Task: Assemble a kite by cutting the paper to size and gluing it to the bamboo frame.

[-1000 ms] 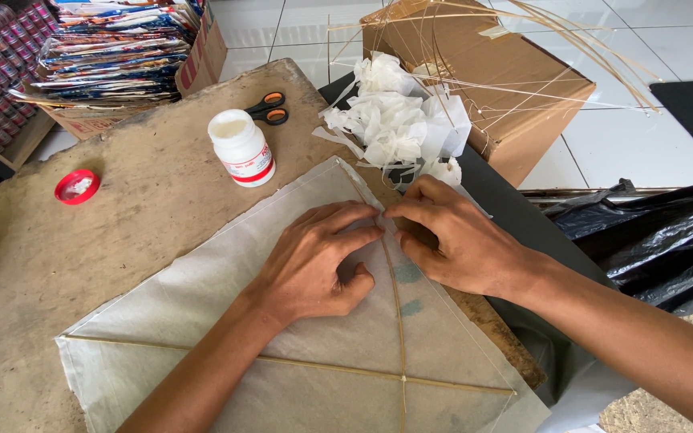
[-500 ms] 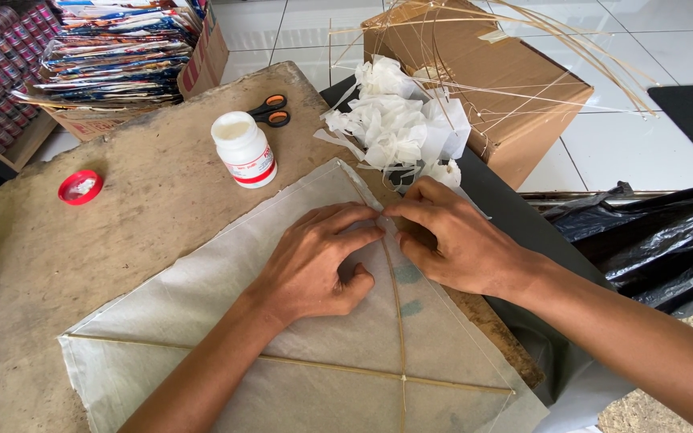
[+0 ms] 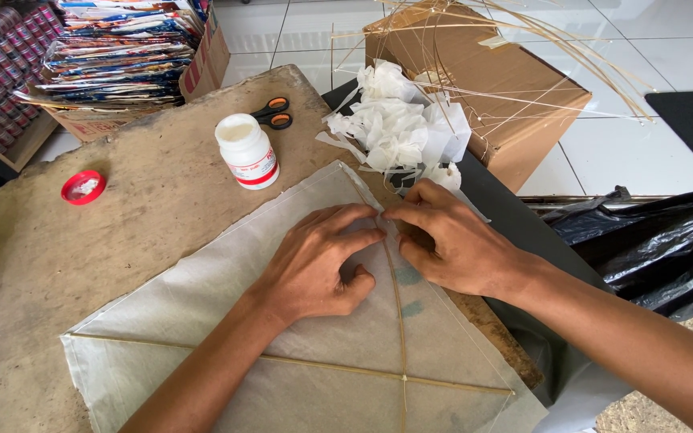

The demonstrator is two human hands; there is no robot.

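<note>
Starting at the far left, a red lid (image 3: 83,187) lies alone on the worn brown tabletop (image 3: 34,265), with a white glue bottle (image 3: 247,151) and orange-handled scissors (image 3: 273,113) further along — all well clear of the hands. Pale kite paper (image 3: 226,321) is spread flat over the table, its bamboo spine (image 3: 399,321) running away from the person toward the top corner and crossed near the bottom by a second stick (image 3: 282,361). The left hand (image 3: 318,269) rests palm-down on the paper just left of the spine, fingers close together and stretched toward it. The right hand (image 3: 451,244) lies just right of it, fingertips drawn together; both sets of fingertips meet on the spine, pressing rather than gripping anything. Neither hand is nearer; the stick's long axis passes between them. Beyond the right hand the table edge is close — crumpled white paper scraps (image 3: 399,128), a cardboard box (image 3: 483,80) and black plastic bags (image 3: 651,240) crowd that side, while open room lies leftward.
</note>
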